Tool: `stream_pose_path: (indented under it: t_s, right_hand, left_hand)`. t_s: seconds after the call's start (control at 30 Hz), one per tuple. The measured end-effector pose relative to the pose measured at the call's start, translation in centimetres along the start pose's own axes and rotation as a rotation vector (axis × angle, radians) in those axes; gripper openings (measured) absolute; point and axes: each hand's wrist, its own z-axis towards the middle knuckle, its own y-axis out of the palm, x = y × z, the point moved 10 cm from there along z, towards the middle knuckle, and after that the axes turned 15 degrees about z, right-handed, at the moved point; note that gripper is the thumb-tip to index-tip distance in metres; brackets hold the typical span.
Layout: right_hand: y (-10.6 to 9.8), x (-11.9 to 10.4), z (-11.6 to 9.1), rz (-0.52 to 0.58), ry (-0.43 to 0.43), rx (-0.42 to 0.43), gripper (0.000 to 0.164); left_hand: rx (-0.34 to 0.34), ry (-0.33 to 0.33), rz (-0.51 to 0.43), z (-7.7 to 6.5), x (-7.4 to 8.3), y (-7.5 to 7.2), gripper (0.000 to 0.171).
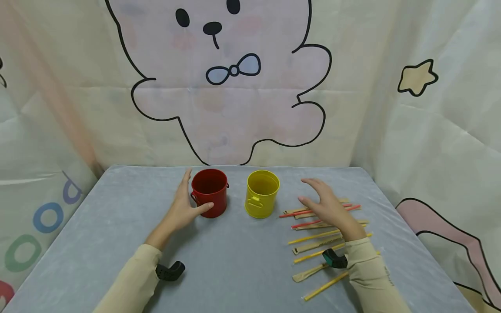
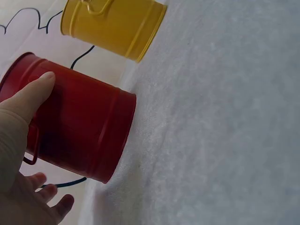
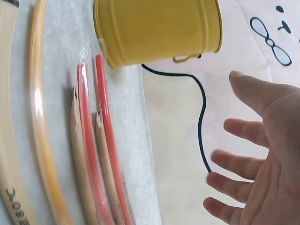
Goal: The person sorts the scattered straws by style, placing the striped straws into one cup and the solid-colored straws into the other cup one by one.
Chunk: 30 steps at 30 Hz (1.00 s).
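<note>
A red bucket (image 1: 211, 195) stands upright at the back of the table, a small handle on its side. My left hand (image 1: 184, 208) is spread around its left and front, the thumb in front of the wall and the fingers behind. In the left wrist view the thumb lies over the red wall, with the other fingers apart from it. To the right stands a yellow bucket (image 1: 261, 198). Right of that, my right hand (image 1: 326, 206) hovers with fingers spread and nothing in them, above red wrapped straws (image 3: 110, 136) and paper-wrapped sticks (image 1: 317, 246).
Several yellow wrapped straws (image 1: 325, 287) lie in a rough row down the right side, partly under my right forearm. A grey-blue cloth (image 1: 235, 269) covers the table. Behind it hangs a printed curtain (image 1: 360, 121). Each wrist wears a black band.
</note>
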Motion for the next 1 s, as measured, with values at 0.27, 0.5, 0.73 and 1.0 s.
stream_pose_path:
  t_s: [0.27, 0.5, 0.73, 1.0]
  right_hand:
    - [-0.1, 2.2, -0.4, 0.006, 0.066, -0.043, 0.051]
    - [-0.1, 4.4, -0.8, 0.03, 0.095, -0.083, 0.04]
    - [-0.1, 5.9, -0.6, 0.035, 0.115, -0.128, 0.024]
    - [1.0, 6.6, -0.5, 0.042, 0.117, -0.186, 0.018]
  left_hand:
    - [-0.102, 0.046, -0.22, 0.5, -0.5, 1.9, 0.108]
    - [-0.13, 0.113, -0.272, 0.6, -1.1, 3.0, 0.081]
    - [-0.156, 0.128, -0.313, 0.6, -1.5, 3.3, 0.074]
    - [-0.194, 0.149, -0.327, 0.6, -1.8, 3.5, 0.071]
